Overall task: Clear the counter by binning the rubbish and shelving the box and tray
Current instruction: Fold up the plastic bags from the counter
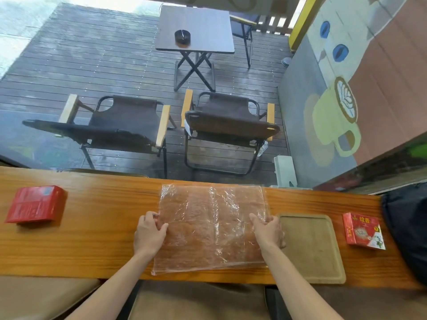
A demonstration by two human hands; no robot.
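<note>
- Clear plastic sheet (211, 227): lies flat and crinkled on the wooden counter (92, 245), spread between the two hands; its near edge reaches almost to the counter's near edge.
- Left hand (149, 234): rests on the sheet's left edge, fingers (161, 227) curled together and pinching the plastic, thumb on top.
- Right hand (268, 230): grips the sheet's right edge, fingers closed on the plastic; fingertips partly hidden beneath the film.
- Tan tray (312, 248): flat, rounded corners, lying on the counter just beside the right hand's knuckles, on the side away from the sheet.
- Small red box (364, 230): beyond the tray, further out from the right fingers. Printed yellow characters "蚊香" on top; smaller print on the white label is not legible.
- Large red box (37, 206): well out from the left fingers, near the counter's left end. Any printing on it is too blurred to read.
- Dark bag (406, 227): at the counter's far right end, past the small red box.
- Beyond the counter: two folding chairs (120, 125) and a folding table (196, 28) on wet decking, with a dark ashtray (183, 36) on the table.
</note>
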